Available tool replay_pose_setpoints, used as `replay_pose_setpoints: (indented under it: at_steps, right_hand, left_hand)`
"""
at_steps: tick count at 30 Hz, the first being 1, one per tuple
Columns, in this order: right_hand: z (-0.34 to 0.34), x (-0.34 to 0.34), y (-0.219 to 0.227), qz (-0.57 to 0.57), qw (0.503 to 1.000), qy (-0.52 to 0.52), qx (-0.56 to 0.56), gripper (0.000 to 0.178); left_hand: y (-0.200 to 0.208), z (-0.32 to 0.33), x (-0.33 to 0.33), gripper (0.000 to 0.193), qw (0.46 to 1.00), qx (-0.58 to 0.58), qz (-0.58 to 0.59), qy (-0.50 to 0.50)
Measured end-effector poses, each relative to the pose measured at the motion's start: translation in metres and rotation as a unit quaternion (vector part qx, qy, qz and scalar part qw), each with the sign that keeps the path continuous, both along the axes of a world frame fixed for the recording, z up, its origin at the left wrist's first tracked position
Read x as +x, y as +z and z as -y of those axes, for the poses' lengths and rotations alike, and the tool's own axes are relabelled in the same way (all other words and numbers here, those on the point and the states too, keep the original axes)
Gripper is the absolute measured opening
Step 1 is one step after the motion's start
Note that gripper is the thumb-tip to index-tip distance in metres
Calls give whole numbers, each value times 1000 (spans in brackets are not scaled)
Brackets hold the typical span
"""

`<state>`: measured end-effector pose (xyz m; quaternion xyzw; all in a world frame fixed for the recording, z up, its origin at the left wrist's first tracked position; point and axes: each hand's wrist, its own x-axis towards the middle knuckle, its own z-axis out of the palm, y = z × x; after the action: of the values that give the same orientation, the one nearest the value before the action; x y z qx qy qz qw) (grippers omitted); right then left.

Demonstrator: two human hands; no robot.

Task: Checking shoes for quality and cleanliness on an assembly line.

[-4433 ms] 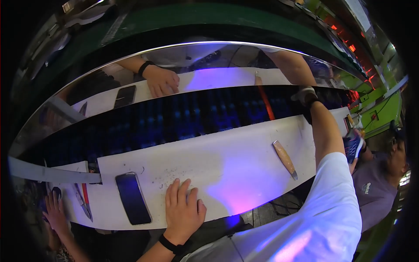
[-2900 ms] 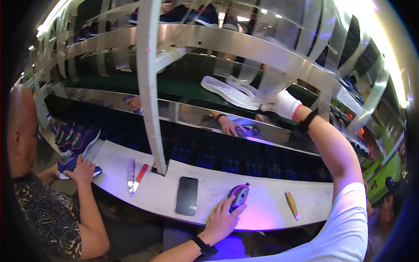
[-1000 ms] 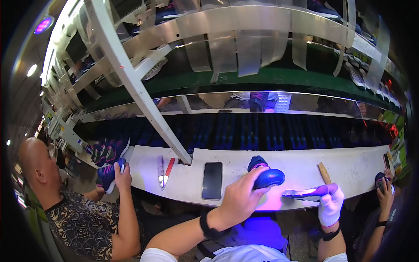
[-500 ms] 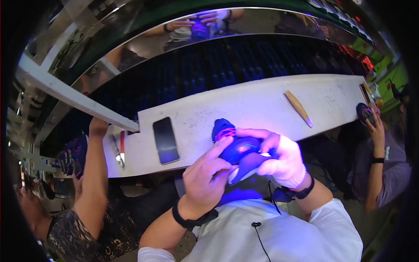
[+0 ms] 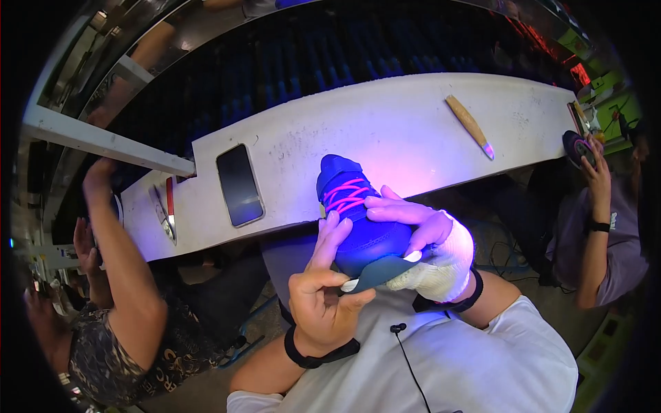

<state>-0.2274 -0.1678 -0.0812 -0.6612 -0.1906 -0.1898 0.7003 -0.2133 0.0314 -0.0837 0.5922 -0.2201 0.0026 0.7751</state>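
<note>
A dark blue shoe (image 5: 372, 241) with pink laces is held in front of my chest, its toe toward me. Violet-blue light falls on it. My left hand (image 5: 322, 299) grips the toe's left side, thumb and fingers pinching the edge. On the other side my right hand (image 5: 437, 251), in a white knit glove with bare fingertips, is closed around the toe, some fingers lying across the upper near the laces. A dark curved piece (image 5: 382, 271) with pale edges, perhaps the sole's front, shows between both hands at the toe. The shoe's underside is hidden.
Beyond the shoe runs a white bench (image 5: 296, 148) with a black phone (image 5: 239, 184) and a wooden-handled knife (image 5: 470, 127). At left lie a blade-like tool (image 5: 163, 217) and a red-handled one (image 5: 170, 199) beside a white metal post (image 5: 110, 141). Co-workers sit on both sides; the right one holds a shoe (image 5: 577, 148).
The shoe has turned so its laces and upper show more fully. Both hands still grip its toe. The view has tipped downward, and the left co-worker's arm has shifted left.
</note>
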Motion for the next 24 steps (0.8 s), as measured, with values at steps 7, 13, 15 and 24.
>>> replay_pose_setpoints:
  at_steps: [7,13,15,24]
  right_hand:
    - [5,-6,6,-13,999,12,-33,37]
    - [16,0,23,-41,981,3,-192,33]
    - [17,2,25,8,981,-30,-193,36]
    - [-9,35,-34,3,970,-112,-215,30]
  left_hand:
    - [-12,-15,-5,48,998,38,52,-17]
    - [10,-21,14,56,996,48,54,-54]
    - [28,-22,24,61,986,125,92,-53]
    - [52,-29,43,36,976,207,64,16]
